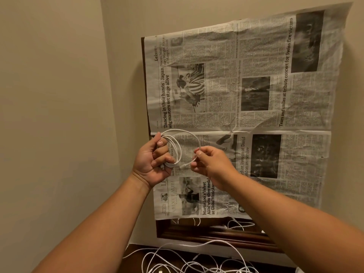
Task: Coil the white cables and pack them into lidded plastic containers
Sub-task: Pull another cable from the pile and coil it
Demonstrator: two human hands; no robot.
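A beige corner wall (59,95) fills the left of the view, and a spread newspaper (246,95) covers what looks like a dark wooden frame (206,236) in front of the person. Both hands are raised before the paper, working one white cable (178,148). The left hand (152,164) is clenched around the gathered loops, thumb pressing them near the top, so the coil hangs as a rough ring beside the palm. The right hand (209,165) pinches the free end just behind its connector (183,166), with a last arc of cable running from the coil over to those fingers. The step in hand looks like the finish of coiling this cable: only a short tail remains loose. The next move, as I judge it, calls for laying that tail onto the ring or tucking it through, while the left grip stays firm enough that the loops do not spring apart. Below, near the bottom edge, a tangle of loose cables (189,263) lies on a dark surface, not yet coiled. No lidded container is in view, so packing seems some way off.
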